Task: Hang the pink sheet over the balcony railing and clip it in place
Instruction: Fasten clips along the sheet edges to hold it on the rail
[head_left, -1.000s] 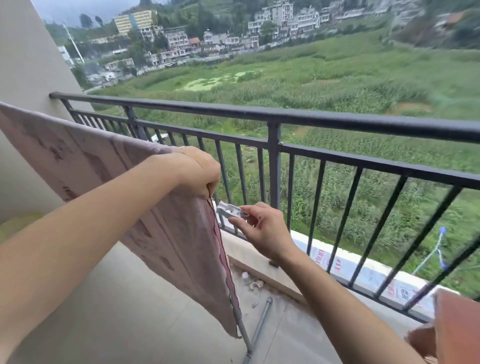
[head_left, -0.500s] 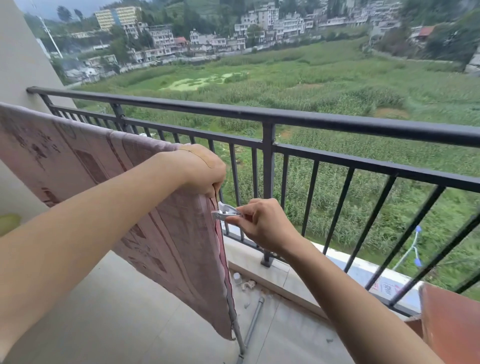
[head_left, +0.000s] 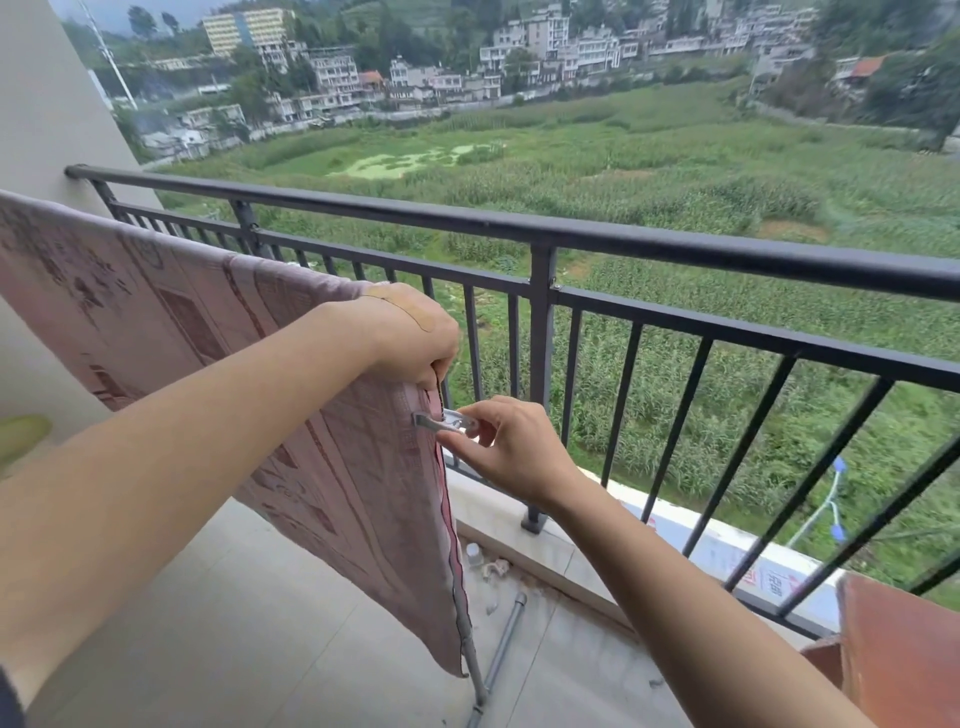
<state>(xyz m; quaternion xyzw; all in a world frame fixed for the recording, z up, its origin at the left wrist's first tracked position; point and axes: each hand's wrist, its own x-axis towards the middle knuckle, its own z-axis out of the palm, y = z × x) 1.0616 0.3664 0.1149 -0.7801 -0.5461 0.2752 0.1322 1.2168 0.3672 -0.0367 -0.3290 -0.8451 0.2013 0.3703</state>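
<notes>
Clipping is the step we judge ourselves at; our left hand (head_left: 410, 332) clenches the top corner of the pink sheet (head_left: 208, 338), on our side of the balcony railing (head_left: 675, 249) and below its top rail; our right hand (head_left: 511, 447) pinches a metal clip (head_left: 447, 420) whose tip meets the sheet's side hem, just inside the railing; which bar carries the sheet we cannot tell; next, the clip needs pushing over the hem, then releasing.

pink sheet (head_left: 156, 322): patterned, draped, hanging | clip (head_left: 451, 421): silvery, at sheet's right edge | railing (head_left: 675, 249): black, behind sheet
</notes>
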